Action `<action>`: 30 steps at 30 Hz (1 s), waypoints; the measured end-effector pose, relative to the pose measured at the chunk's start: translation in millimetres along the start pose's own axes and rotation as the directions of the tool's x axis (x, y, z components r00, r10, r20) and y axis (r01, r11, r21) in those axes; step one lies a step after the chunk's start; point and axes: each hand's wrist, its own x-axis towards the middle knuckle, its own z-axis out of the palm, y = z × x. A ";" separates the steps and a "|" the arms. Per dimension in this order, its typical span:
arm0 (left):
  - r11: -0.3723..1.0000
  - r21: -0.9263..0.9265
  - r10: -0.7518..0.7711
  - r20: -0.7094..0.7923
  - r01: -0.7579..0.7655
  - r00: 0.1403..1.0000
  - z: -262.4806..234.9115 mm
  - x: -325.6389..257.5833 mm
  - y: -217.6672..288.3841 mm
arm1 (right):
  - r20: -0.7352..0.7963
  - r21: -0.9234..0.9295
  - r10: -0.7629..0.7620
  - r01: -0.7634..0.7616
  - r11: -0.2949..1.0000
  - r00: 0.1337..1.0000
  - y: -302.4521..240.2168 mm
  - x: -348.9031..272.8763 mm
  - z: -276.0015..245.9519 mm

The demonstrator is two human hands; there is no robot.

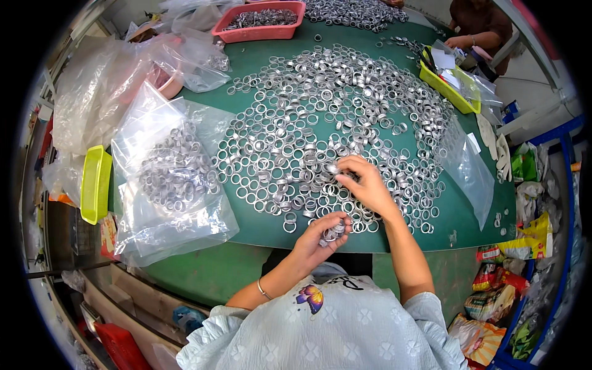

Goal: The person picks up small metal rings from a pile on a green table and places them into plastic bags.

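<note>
A wide heap of silvery metal rings (271,154) covers the middle of the green table (246,229). At the near edge, my left hand (320,237) is cupped round several of these rings, its fingers curled over them. My right hand (364,182) is over the heap, thumb and fingers pinched at a shiny metal ring (333,168); the ring is partly hidden by the fingertips. To the left, a clear plastic bag (209,237) lies flat with many similar rings inside it.
Yellow-green baskets stand at the left edge (95,185) and far right (447,89). A pink tray (293,29) of metal parts is at the back. Another clear bag (472,179) lies on the right. A co-worker's arm (484,40) shows at far right. Packaged goods (493,302) fill a blue rack.
</note>
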 end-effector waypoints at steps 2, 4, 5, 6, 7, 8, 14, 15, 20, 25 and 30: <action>1.000 -0.016 0.000 -0.007 0.000 1.000 3.3 -0.3 1.9 | 0.050 0.178 0.277 -0.281 0.943 0.960 -9.7 -8.7 -12.4; 0.999 -0.028 -0.017 -0.004 0.017 1.000 5.8 0.3 3.6 | 0.139 0.313 0.334 -0.362 0.878 0.932 -11.1 -17.3 -21.8; 0.999 -0.030 -0.020 0.018 0.021 1.000 7.9 1.3 3.7 | 0.143 0.392 0.362 -0.388 0.834 0.921 -14.8 -21.2 -23.5; 0.999 -0.029 -0.029 0.011 0.029 1.000 8.6 2.0 3.2 | 0.146 0.468 0.389 -0.410 0.783 0.910 -21.0 -24.5 -25.2; 0.999 -0.029 -0.037 0.004 0.037 0.999 9.0 2.6 2.8 | 0.170 0.483 0.405 -0.435 0.760 0.898 -23.0 -27.9 -28.0; 0.999 -0.028 -0.045 -0.003 0.045 0.999 9.5 3.2 2.2 | 0.200 0.502 0.403 -0.446 0.741 0.893 -23.5 -30.6 -29.5; 0.998 -0.058 -0.008 -0.011 0.007 1.000 15.1 1.0 1.5 | 0.264 0.281 0.206 -0.279 0.918 0.942 -31.6 -38.0 -36.6; 0.999 -0.048 -0.009 -0.023 0.008 1.000 15.9 0.2 2.0 | 0.255 0.266 0.205 -0.273 0.925 0.945 -34.8 -37.4 -36.3; 0.999 -0.005 -0.040 0.005 0.040 0.999 8.0 0.4 1.6 | 0.077 -0.010 0.206 -0.205 0.979 0.976 -35.3 -32.6 -30.4; 0.998 0.013 -0.068 0.054 0.067 0.996 6.0 -2.9 1.4 | -0.066 -0.401 0.049 -0.071 0.913 0.997 -29.6 -21.4 -15.4; 0.996 0.082 -0.027 0.038 0.024 0.999 7.3 -6.5 0.9 | 0.032 -0.415 -0.030 0.040 0.909 0.999 -12.1 0.0 17.1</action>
